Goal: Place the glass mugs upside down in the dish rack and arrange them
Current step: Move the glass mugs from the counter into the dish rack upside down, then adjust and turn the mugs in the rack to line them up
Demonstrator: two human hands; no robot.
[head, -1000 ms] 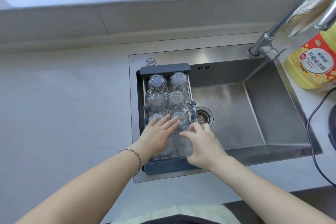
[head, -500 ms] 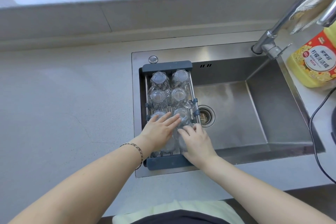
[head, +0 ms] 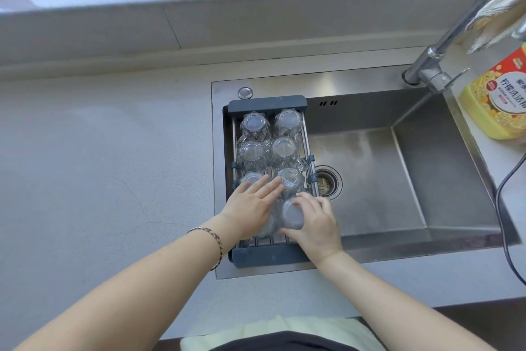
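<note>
Centre frame, left hand (head: 250, 208) lies flat and open on the mugs (head: 284, 148); right hand (head: 316, 222) cups one in the rack (head: 267, 256). Rigid, slick, breakable glass: probably best gripped round the sides.

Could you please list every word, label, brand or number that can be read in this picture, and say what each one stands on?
Yellow plastic detergent bottle at the right edge, round white label: a line of dark Chinese characters, too blurred and cut off by the frame to quote with confidence.
Same bottle, small red round badge and smaller print: too small to read.
Stainless steel sink, grey dish rack, clear glass mugs: no text visible.
</note>
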